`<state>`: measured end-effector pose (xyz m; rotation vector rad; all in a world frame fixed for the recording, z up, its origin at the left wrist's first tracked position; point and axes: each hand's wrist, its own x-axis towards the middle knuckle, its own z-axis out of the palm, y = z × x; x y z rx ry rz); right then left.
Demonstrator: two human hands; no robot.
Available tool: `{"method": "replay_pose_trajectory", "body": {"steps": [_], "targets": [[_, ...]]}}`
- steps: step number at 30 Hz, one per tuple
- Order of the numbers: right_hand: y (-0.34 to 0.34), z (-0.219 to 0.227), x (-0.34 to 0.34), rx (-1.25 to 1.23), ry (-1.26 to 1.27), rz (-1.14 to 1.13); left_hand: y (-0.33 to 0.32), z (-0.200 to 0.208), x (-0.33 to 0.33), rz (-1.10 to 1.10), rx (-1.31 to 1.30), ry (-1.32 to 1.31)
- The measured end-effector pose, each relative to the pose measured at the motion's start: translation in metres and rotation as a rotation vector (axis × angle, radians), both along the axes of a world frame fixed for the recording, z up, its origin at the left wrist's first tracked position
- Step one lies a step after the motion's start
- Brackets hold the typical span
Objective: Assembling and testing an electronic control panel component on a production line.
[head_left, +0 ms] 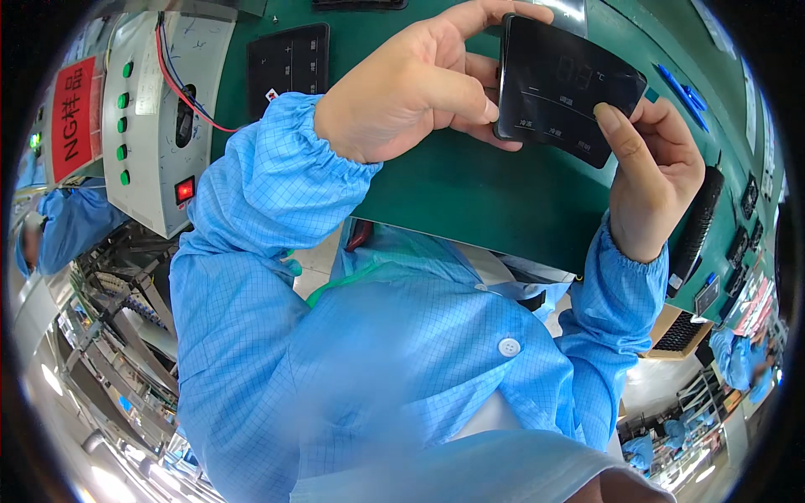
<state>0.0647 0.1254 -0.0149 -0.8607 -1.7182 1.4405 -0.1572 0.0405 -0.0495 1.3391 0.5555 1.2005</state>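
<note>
Between my two hands, raised over the green table mat [470, 197], is a glossy black display panel [553, 88] with pale printed marks and a faint digit display. My left hand [428, 80] grips its left edge, thumb in front and fingers at the side and behind. At the lower right corner my right hand [654, 159] pinches it, thumb on the front face and the other fingers behind. A second black panel [288, 67] lies on the mat to the left, beyond my left sleeve, with a small white tag near its lower edge.
At the left stands a pale test box [159, 109] with green buttons, a lit red switch and red and dark wires. A red sign [74, 117] is beside it. Rightward lie blue pens [683, 96], a black brush-like object [700, 218] and several small black parts. Other people in blue appear at both sides.
</note>
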Motion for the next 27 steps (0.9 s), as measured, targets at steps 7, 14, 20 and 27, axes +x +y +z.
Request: {"method": "replay_pose_trajectory", "body": {"steps": [7,14,20,27], "targets": [[-0.002,0.004,0.001,-0.023,-0.010,-0.006,-0.013,0.033,0.017,0.082,-0.692,-0.561],[-0.004,0.009,-0.001,-0.070,-0.030,-0.022,-0.014,0.032,0.024,0.226,-0.610,-0.321],[-0.006,0.010,0.003,-0.057,-0.058,-0.021,-0.016,0.030,0.030,0.302,-0.556,-0.184],[-0.009,0.010,0.001,-0.072,-0.061,-0.028,-0.017,0.029,0.027,0.266,-0.565,-0.148]]}}
